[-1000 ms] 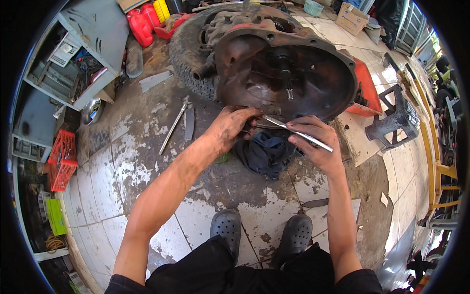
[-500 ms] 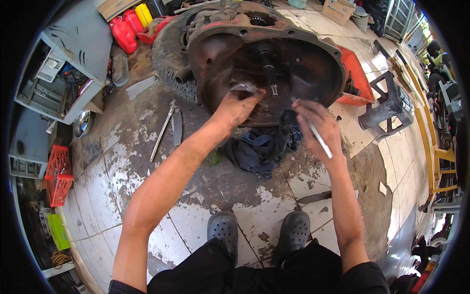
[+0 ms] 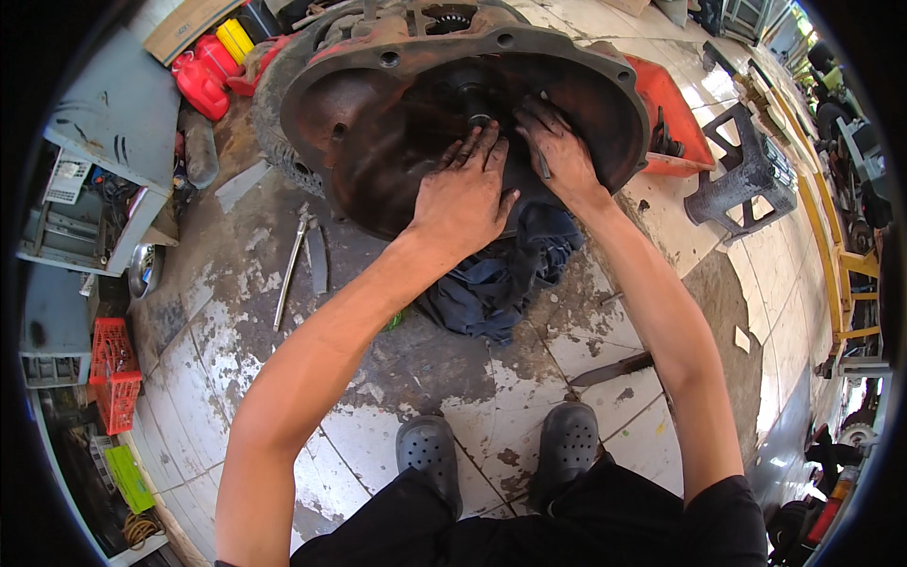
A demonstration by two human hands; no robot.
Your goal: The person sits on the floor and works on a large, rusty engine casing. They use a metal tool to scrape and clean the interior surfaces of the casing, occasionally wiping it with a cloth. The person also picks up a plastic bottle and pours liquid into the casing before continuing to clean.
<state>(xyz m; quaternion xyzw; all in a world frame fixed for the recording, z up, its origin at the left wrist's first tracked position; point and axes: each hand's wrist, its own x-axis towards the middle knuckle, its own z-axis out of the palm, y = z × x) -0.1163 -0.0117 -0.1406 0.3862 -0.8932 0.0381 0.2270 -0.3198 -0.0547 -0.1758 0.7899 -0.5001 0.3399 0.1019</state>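
Note:
A large rusty cast-metal housing [image 3: 368,142] fills the upper middle, with a central shaft [image 3: 470,99] in its dark bowl. My left hand [image 3: 463,189] has its fingers over the shaft's lower end, hiding it; what they grip there, if anything, cannot be seen. Just right of the shaft, my right hand [image 3: 557,151] is closed on a slim metal tool [image 3: 544,165], mostly hidden by it. A crumpled dark blue cloth [image 3: 482,288] lies below the housing. A long metal wrench [image 3: 291,269] and a flat grey strip [image 3: 318,265] lie on the floor to the left.
A red tray [image 3: 690,123] and dark plastic stand [image 3: 727,203] sit at the right, near yellow frames [image 3: 855,265]. Grey cabinets [image 3: 109,104], a red crate [image 3: 113,378] and red containers [image 3: 203,76] line the left. My shoes [image 3: 425,444] stand on worn tiles.
Both hands have moved up from the housing's lower rim into its bowl, to either side of and onto the shaft. The tool in my right hand has moved with it, now mostly hidden.

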